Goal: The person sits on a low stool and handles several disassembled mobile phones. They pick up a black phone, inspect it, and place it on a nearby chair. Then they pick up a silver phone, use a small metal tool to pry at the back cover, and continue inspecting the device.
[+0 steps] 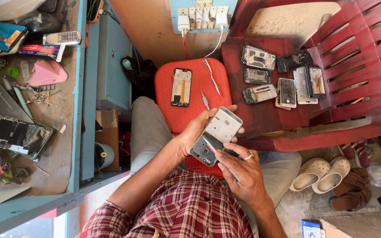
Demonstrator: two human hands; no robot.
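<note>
Right hand point(242, 169): nearest the camera, a ring on one finger, fingers pinched narrow around a thin metal tool point(220, 159) whose tip rests on the opened phone.
Opened phone point(215, 136): a silver phone frame with its back off, tilted, held over the person's lap just in front of the stool's near edge.
Left hand point(195, 132): cupped under the opened phone, fingers curled around its far and left edges, gripping it.
Red stool point(208, 105): just beyond the hands; a second phone frame point(181, 87) lies upright near its left edge, a small screwdriver point(205, 100) near the middle, a white cable point(211, 77) toward the far right corner.
Red chair point(270, 119): touching the stool's right side; a cluster of stripped phones point(281, 77) spreads across the far half of its seat.
Sandals point(325, 174): a pale pair on the floor under the chair's near right edge.
Blue workbench point(78, 110): to the left, strewn with phone parts and tools.
Socket strip point(199, 15): on the far wall, with white chargers plugged in.
</note>
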